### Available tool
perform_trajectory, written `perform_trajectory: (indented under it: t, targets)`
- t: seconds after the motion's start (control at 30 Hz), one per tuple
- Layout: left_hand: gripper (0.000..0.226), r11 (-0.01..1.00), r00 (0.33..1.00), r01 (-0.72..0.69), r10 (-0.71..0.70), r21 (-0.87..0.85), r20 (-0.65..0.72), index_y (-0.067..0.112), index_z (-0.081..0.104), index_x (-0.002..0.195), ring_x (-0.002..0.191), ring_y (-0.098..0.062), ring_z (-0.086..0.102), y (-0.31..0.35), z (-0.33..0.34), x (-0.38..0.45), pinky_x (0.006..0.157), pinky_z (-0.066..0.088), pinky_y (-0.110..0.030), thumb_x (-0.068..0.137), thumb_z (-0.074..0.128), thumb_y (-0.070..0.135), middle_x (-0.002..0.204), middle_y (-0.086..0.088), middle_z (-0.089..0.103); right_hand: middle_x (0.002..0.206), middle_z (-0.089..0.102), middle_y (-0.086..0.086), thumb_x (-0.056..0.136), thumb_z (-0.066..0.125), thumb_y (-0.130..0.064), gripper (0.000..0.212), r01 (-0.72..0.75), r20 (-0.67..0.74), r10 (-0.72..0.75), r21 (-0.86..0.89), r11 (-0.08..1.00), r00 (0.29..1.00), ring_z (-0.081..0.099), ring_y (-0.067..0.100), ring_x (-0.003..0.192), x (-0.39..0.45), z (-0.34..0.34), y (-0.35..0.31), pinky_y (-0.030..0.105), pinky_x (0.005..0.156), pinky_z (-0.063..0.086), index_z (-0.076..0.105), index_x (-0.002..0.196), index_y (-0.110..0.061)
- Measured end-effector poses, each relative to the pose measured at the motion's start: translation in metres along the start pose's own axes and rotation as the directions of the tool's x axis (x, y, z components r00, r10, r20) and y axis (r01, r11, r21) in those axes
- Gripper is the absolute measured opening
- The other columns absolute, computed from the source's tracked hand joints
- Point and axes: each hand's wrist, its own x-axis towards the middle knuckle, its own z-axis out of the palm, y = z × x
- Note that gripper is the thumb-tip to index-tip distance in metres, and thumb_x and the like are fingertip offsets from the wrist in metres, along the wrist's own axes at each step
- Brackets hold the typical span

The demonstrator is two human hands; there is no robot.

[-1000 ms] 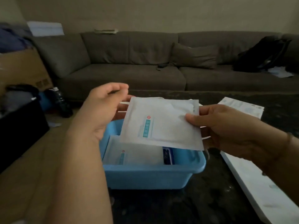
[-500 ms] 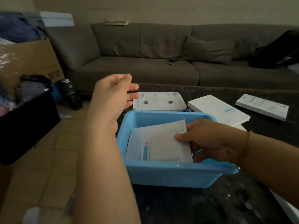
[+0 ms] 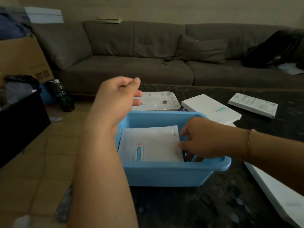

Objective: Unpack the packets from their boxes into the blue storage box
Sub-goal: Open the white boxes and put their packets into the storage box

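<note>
- lying flat inside the blue storage box [image 3: 164, 174], a white packet [image 3: 153, 143] with a blue strip and a small red mark is filling most of the box's left and middle part.
- the box is sitting on a dark speckled table [image 3: 222, 199], near the table's left edge.
- the right hand [image 3: 204, 139] is reaching over the box's right rim, its fingertips touching the packet's right edge; the fingers are bending down toward it, but whether they are pinching the edge or only resting on it cannot be told.
- something dark blue is showing in the box's right end, under the right hand; what it is cannot be told.
- the left hand [image 3: 118, 96] is hovering above the box's far left corner, holding nothing, its fingers loosely curled.
- beyond the box, a white tray-like lid [image 3: 159, 100] is lying on the table, partly behind the left hand.
- to the right of that, a white box [image 3: 210, 107] with a pale blue label is lying flat, and further right another flat white box [image 3: 253, 104] with printed text is lying apart from it.
- a long white panel [image 3: 279, 195] is running along the near right edge of the view.
- a brown sofa [image 3: 139, 51] with a cushion [image 3: 202, 48] is standing at the far side, and a cardboard box [image 3: 23, 58] and a dark bottle [image 3: 64, 96] are sitting at the left on the tiled floor.
</note>
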Motion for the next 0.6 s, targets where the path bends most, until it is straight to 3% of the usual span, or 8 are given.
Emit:
perform_trajectory:
  t: [0.23,0.33,0.4,0.47,0.5,0.6]
  targets:
    - [0.017,0.998,0.999,-0.044,0.044,0.051,0.006,0.030,0.063,0.110,0.085,-0.007,0.071,0.009,0.012,-0.004,0.090,0.056,-0.040,0.100,0.053,0.039,0.094,0.008,0.073,0.100,0.072,0.008,0.096,0.056,-0.030,0.028,0.070,0.007,-0.070,-0.093,0.993,0.998,0.068,0.021,0.095,-0.009,0.001,0.003,0.031,0.089,0.056,0.070,0.105,-0.007]
    - [0.016,0.979,0.984,-0.180,0.180,0.092,0.008,0.028,0.066,0.103,0.078,-0.005,0.071,0.027,0.031,-0.017,0.086,0.058,-0.040,0.098,0.056,0.038,0.086,0.009,0.073,0.095,0.072,0.002,0.094,0.060,-0.029,0.020,0.086,-0.151,-0.083,0.013,0.996,0.985,0.070,0.015,0.086,-0.028,-0.021,0.014,0.029,0.081,0.059,0.066,0.107,-0.014]
    - [0.017,0.929,0.937,-0.339,0.318,0.151,0.148,0.032,0.066,0.095,0.073,0.001,0.068,0.045,0.052,-0.037,0.073,0.057,-0.027,0.095,0.055,0.044,0.081,0.011,0.071,0.087,0.074,0.000,0.094,0.060,-0.024,0.013,0.148,-0.307,-0.081,0.202,0.968,0.948,0.073,0.009,0.075,-0.055,-0.040,0.034,0.024,0.070,0.061,0.067,0.104,-0.019]
    - [0.023,0.852,0.823,-0.499,0.408,0.160,0.394,0.033,0.065,0.088,0.072,0.005,0.064,0.060,0.082,-0.066,0.059,0.052,-0.015,0.089,0.053,0.053,0.078,0.013,0.069,0.077,0.075,0.000,0.093,0.060,-0.018,0.010,0.269,-0.514,-0.025,0.406,0.874,0.858,0.073,0.006,0.067,-0.088,-0.049,0.064,0.021,0.061,0.060,0.069,0.097,-0.022]
    - [0.026,0.819,0.746,-0.555,0.414,0.143,0.522,0.033,0.064,0.088,0.071,0.004,0.063,0.066,0.101,-0.083,0.056,0.051,-0.016,0.089,0.053,0.056,0.077,0.012,0.067,0.074,0.075,-0.001,0.093,0.061,-0.016,0.011,0.342,-0.619,0.034,0.477,0.809,0.784,0.073,0.008,0.065,-0.102,-0.048,0.083,0.022,0.059,0.060,0.070,0.095,-0.022]
    - [0.027,0.642,0.441,-0.757,0.369,0.118,0.818,0.032,0.060,0.103,0.083,-0.002,0.059,0.055,0.166,-0.132,0.073,0.053,-0.028,0.092,0.054,0.056,0.095,0.012,0.063,0.074,0.074,-0.002,0.092,0.058,-0.014,0.014,0.369,-0.737,0.285,0.586,0.721,0.613,0.072,0.013,0.062,-0.131,-0.025,0.149,0.021,0.055,0.058,0.070,0.091,-0.022]
